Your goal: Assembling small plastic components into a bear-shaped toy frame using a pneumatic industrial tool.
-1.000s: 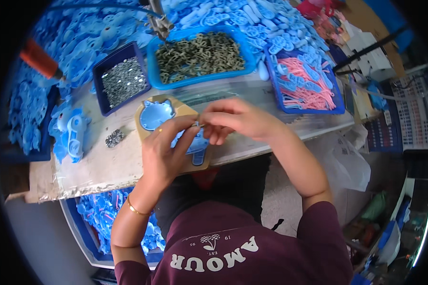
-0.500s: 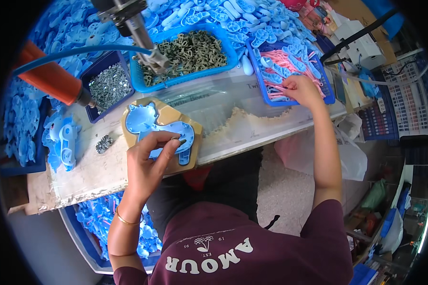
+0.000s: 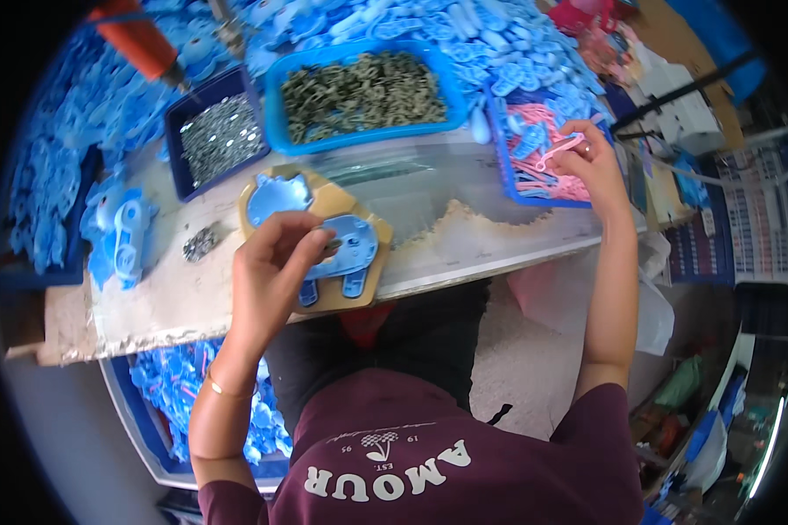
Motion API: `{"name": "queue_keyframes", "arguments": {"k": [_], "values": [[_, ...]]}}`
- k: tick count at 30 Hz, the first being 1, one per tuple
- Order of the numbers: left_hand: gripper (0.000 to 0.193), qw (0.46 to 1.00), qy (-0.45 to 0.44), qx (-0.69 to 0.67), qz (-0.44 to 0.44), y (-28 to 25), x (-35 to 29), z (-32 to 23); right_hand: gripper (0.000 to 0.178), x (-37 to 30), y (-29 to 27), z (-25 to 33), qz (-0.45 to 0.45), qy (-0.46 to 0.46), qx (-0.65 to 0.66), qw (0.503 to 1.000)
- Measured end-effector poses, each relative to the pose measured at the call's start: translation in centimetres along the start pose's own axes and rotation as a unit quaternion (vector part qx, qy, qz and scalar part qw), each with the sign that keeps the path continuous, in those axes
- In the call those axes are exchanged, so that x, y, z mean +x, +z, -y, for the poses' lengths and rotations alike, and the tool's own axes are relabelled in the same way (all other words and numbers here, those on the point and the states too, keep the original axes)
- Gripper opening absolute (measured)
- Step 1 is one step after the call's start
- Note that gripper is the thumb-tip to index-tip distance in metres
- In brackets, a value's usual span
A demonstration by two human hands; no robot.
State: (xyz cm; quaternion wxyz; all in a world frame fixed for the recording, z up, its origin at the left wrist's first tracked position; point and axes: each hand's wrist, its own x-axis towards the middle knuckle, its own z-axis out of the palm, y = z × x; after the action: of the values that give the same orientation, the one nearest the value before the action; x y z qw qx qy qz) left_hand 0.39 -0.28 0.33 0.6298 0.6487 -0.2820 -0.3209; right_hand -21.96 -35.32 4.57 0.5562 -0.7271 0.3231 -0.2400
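Observation:
My left hand [image 3: 271, 271] pinches a small dark metal piece [image 3: 331, 248] between thumb and fingertips. It hovers over a blue plastic toy shell [image 3: 356, 252], which lies hollow side up in a tan fixture [image 3: 378, 278] on the bench; the hand hides part of both. At the right, my right hand [image 3: 594, 168] holds a thin pink plastic strip [image 3: 559, 153] with a looped end, just above a dark blue basket [image 3: 504, 166]. Pink strips [image 3: 534, 175] and light blue parts fill that basket.
A light blue tray [image 3: 276, 105] of small metal clips and a dark tray [image 3: 173, 149] of shiny screws stand behind the fixture. An orange power driver [image 3: 140, 44] hangs above. Blue shells [image 3: 123, 232] and a small metal heap [image 3: 201, 243] lie left. A blue-filled bin [image 3: 153, 442] sits below.
My right hand has risen out of the basket with a pink strip. My left hand keeps its pinch over the shell. The whole view has shifted, and the driver appears farther up.

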Motion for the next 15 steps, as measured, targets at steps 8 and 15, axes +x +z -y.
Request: {"name": "queue_keyframes", "arguments": {"k": [8, 15], "values": [[0.015, 0.999, -0.020, 0.010, 0.034, 1.7, 1.0, 0.1, 0.019, -5.7, 14.7, 2.6, 0.247, -0.063, 0.120, 0.960], [0.017, 0.998, -0.035, -0.057, -0.006, 1.6, 0.3, 0.3, 0.015, -6.1, 17.6, 1.1, 0.241, 0.010, 0.150, 0.959]]}}
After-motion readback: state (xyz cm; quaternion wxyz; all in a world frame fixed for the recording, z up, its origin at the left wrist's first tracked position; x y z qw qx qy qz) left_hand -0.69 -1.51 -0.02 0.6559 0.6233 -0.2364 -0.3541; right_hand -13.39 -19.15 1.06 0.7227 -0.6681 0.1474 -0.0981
